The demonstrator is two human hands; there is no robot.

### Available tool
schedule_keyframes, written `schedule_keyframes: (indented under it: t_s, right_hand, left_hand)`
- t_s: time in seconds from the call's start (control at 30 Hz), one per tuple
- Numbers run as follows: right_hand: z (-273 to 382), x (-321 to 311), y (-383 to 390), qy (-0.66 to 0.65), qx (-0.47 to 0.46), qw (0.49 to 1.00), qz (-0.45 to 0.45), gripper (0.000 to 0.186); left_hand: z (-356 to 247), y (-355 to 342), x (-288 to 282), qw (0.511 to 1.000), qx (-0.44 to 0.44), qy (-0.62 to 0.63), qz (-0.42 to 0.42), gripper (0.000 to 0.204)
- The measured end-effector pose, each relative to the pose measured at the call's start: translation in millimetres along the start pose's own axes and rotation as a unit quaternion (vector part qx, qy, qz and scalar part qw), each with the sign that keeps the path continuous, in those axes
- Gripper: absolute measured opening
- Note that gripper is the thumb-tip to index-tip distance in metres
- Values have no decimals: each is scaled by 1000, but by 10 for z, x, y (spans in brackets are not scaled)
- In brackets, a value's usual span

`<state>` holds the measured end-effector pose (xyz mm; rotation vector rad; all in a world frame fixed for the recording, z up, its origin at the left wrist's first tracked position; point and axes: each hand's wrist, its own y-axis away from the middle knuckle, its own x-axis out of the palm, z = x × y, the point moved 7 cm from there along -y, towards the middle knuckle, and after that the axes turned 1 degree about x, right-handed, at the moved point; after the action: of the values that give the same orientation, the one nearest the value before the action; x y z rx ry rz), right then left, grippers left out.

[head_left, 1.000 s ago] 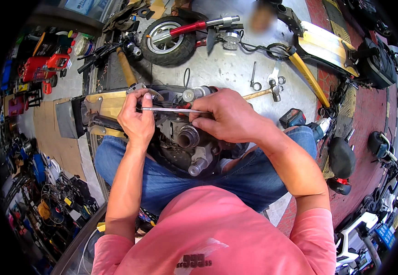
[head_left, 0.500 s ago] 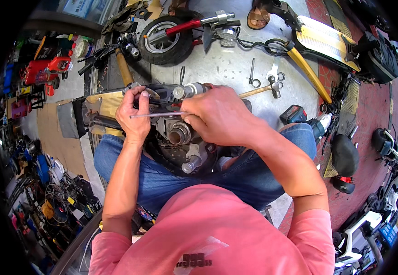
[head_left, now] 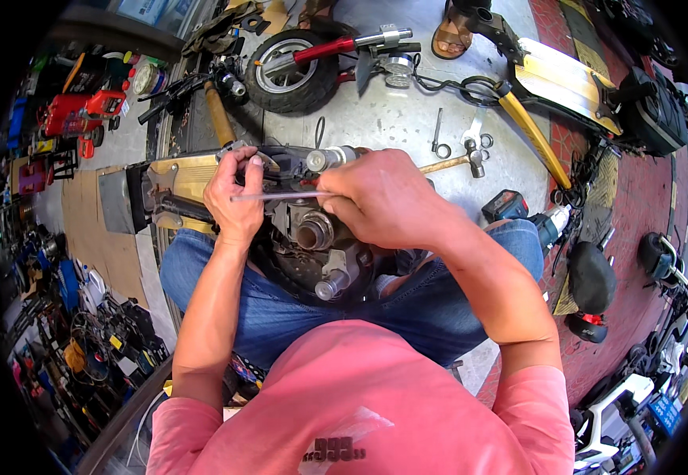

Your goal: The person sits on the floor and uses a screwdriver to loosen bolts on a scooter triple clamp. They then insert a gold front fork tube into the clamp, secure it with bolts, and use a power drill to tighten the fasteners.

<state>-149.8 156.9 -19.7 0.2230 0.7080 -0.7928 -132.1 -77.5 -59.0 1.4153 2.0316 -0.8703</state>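
My right hand [head_left: 387, 198] is closed around one end of a thin metal rod [head_left: 281, 196], which points left and crosses in front of my left palm. The fingers of my left hand [head_left: 233, 194] are curled into a pinch beside a small metal part at the scooter frame; what they grip is hard to make out. Between my knees lies the partly dismantled scooter [head_left: 182, 178] with a gold deck. Below my hands its threaded metal tube [head_left: 310, 234] stands open-ended, and a round silver fitting [head_left: 332, 283] sticks out nearer to me.
A hammer [head_left: 475, 162] and a combination spanner lie on the floor to the right, near a cordless power tool [head_left: 550, 222]. Beyond the scooter lies a wheel [head_left: 292, 71] with a red-and-silver fork [head_left: 324, 50]. Another scooter deck [head_left: 562, 83] and a person's sandalled foot [head_left: 451, 39] are farther off.
The view has shifted slightly. My left fingers have moved a little on the small part, while my right hand keeps the rod in almost the same place.
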Motion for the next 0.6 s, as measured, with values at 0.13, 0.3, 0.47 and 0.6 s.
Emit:
schedule_keyframes:
  t_s: [0.13, 0.3, 0.47, 0.6]
  right_hand:
    - [51, -58, -22, -8, -26, 999, -27, 12]
    - [50, 18, -62, -3, -27, 996, -82, 12]
    - [31, -13, 35, 33, -31, 999, 10, 10]
    - [71, -30, -36, 26, -52, 996, -71, 5]
  left_hand:
    - [39, 12, 4, 1000, -3, 0, -2, 19]
    - [-8, -10, 20, 1000, 2, -6, -2, 18]
    - [61, 29, 7, 1000, 7, 1, -4, 19]
    - [39, -16, 51, 1000, 3, 1, 3, 20]
